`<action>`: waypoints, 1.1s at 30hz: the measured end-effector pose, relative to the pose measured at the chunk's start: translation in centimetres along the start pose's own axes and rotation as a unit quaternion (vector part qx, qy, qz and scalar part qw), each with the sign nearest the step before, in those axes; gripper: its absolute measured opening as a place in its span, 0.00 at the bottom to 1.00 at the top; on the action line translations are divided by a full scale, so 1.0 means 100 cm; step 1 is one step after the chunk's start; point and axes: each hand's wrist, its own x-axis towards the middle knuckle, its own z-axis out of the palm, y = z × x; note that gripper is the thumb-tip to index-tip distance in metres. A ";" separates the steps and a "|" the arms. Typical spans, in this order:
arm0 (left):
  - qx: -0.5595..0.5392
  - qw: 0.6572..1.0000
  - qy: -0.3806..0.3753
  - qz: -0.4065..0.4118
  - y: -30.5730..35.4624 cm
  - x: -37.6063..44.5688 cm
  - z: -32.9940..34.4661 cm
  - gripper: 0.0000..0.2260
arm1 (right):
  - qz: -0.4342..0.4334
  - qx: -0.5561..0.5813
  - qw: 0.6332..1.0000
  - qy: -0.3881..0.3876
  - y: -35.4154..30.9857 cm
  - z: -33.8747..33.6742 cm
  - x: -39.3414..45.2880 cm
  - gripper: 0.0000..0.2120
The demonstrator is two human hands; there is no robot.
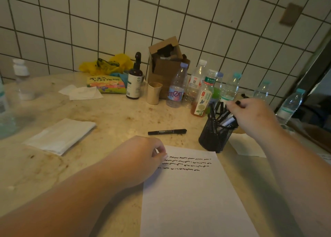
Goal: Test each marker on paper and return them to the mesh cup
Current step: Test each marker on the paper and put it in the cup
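A white sheet of paper lies on the stone table in front of me, with three rows of black squiggles near its top. My left hand rests curled on the paper's top left corner and holds nothing. A black mesh cup stands just beyond the paper's top right corner with several black markers in it. My right hand hovers over the cup, fingers closed on a marker at the rim. One capped black marker lies flat on the table between the cup and my left hand.
Several plastic bottles crowd behind the cup, beside a paper cup, a dark dropper bottle and a cardboard box. Folded white tissue lies at the left. Another white sheet lies under my right forearm.
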 end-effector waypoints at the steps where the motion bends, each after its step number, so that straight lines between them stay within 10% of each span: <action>1: 0.002 1.000 0.000 0.000 0.000 0.000 0.000 0.08 | 0.000 -0.029 0.999 -0.019 -0.001 0.003 0.005 0.20; 7: 0.002 1.000 0.003 0.000 0.000 0.001 0.001 0.08 | -0.150 -0.057 0.977 0.138 -0.024 0.025 -0.002 0.16; 11: 0.001 1.000 0.002 -0.005 0.001 0.003 0.001 0.08 | -0.303 -0.119 0.945 -0.025 -0.045 0.070 -0.017 0.10; 16: 0.031 1.000 0.000 0.001 0.004 0.003 -0.002 0.09 | -0.251 -0.191 0.937 -0.149 -0.053 0.126 -0.013 0.19; 26: 0.030 1.000 0.005 0.002 0.005 0.002 -0.002 0.09 | -0.204 -0.175 0.945 -0.188 -0.056 0.122 -0.013 0.05; 33: 0.033 0.999 0.013 0.002 0.003 0.001 0.000 0.09 | -0.064 0.084 0.974 -0.200 -0.030 0.054 -0.050 0.03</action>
